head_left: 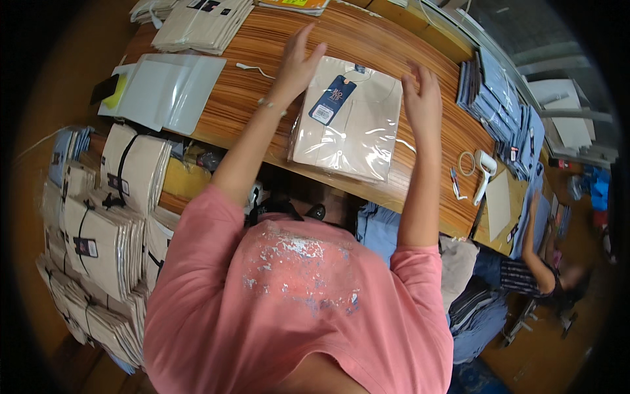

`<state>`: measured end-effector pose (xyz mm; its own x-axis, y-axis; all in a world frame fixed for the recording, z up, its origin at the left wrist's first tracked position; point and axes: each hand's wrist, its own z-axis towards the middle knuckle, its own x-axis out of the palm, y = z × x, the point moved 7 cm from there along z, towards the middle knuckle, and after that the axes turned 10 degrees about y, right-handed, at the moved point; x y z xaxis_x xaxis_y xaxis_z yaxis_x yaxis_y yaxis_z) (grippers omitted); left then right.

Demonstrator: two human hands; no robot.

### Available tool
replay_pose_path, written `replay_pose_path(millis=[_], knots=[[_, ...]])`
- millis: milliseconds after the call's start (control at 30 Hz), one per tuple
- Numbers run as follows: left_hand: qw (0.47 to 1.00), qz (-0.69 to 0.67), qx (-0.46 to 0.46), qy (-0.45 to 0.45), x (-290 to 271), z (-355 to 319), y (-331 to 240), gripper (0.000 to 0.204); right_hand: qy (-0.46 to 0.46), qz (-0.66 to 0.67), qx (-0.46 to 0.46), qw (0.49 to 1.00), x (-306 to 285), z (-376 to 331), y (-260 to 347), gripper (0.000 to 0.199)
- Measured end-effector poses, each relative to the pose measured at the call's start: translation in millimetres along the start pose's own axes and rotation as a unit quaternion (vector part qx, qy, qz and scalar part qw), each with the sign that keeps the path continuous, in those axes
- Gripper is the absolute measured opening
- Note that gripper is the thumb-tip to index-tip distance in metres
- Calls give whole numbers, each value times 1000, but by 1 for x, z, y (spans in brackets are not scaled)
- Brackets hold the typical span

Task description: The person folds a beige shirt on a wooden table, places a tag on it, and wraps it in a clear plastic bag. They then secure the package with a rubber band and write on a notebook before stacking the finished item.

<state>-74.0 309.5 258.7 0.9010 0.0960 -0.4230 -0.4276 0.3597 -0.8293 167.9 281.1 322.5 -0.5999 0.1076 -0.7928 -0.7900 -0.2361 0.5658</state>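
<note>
A folded beige shirt in a clear plastic bag (351, 125), with a dark blue hang tag near its collar, lies on the wooden table (262, 59) in front of me. My left hand (298, 62) hovers at the bag's far left corner, fingers spread, holding nothing. At the bag's right edge my right hand (423, 98) is raised with its fingers apart, also holding nothing. Whether either hand touches the plastic I cannot tell.
Clear empty bags (164, 88) lie at the table's left, beige folded shirts (200, 23) behind them. Blue packed shirts (502, 105) line the right edge, beside a tape dispenser (485, 167). Bundled beige shirts (111, 230) pile up at my left. Another person (545, 262) sits at right.
</note>
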Motion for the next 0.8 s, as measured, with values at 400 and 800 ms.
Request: replay_pose_path(millis=[400, 800], knots=[[945, 321, -44, 55, 119, -12, 12, 36, -69, -106, 67, 990, 125, 10, -39, 34], [942, 325, -42, 71, 133, -5, 12, 35, -65, -63, 81, 993, 128, 12, -58, 33]])
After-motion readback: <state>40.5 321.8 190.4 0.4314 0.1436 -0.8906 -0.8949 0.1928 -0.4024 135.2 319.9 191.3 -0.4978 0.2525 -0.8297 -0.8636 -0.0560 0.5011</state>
